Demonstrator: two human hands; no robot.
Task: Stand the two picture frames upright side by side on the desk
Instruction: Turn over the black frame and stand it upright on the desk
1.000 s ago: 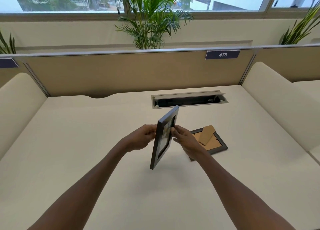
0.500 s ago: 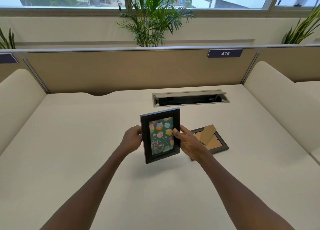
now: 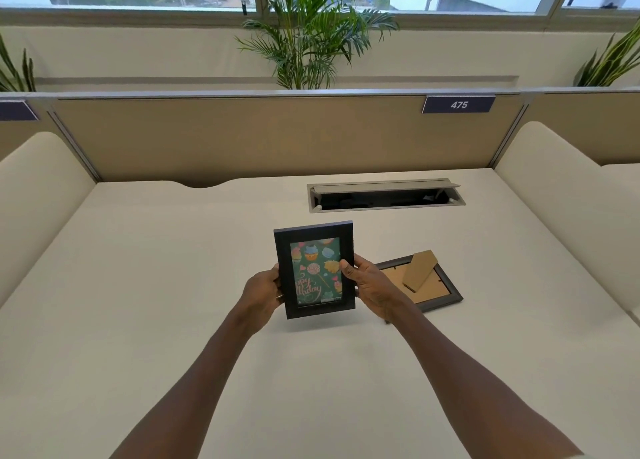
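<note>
From the head view, both hands grip the birthday-card frame [image 3: 315, 270] by its side edges, left hand [image 3: 263, 290] and right hand [image 3: 369, 285] with fingers [image 3: 346, 268] closed around it, picture facing the person, probably to set it squarely on the tabletop [image 3: 138, 285]. The second frame [image 3: 420, 283] lies face down just right, its stand flap raised. The cable tray [image 3: 384, 195] behind looks open, its contents too dark to tell.

The frame [image 3: 314, 270] between the two hands has a dark, smooth border and a shiny front over a paper card. The frame lying face down [image 3: 420, 287] just right of the right hand [image 3: 370, 287] shows a brown, matt cardboard back. The desk [image 3: 138, 285] under the hands is pale, smooth and matt.
</note>
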